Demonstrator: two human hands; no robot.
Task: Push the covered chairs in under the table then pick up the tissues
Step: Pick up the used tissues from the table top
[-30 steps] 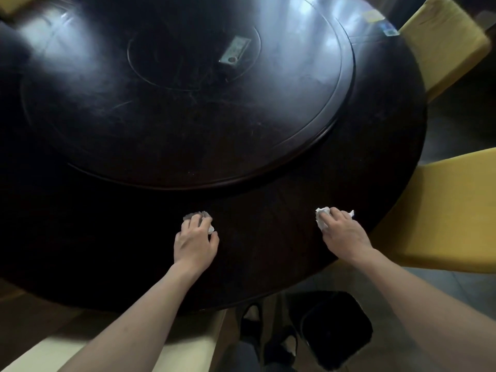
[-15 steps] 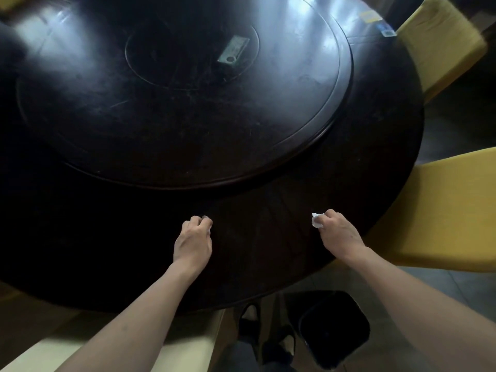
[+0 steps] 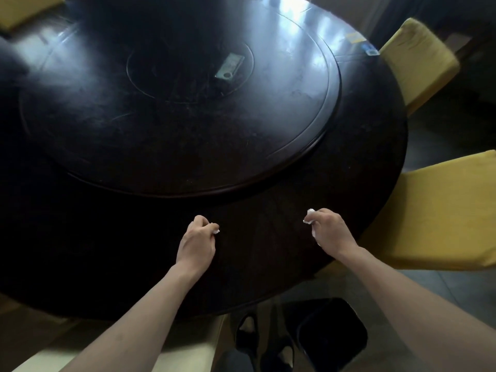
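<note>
Dim, glare on far tabletop, wide-angle curvature

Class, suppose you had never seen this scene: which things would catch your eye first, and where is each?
The big dark round table fills the view, a raised turntable on it. At its near edge, the left hand and right hand each grip a crumpled white tissue. Yellow covered chairs stand out at the right.
</note>
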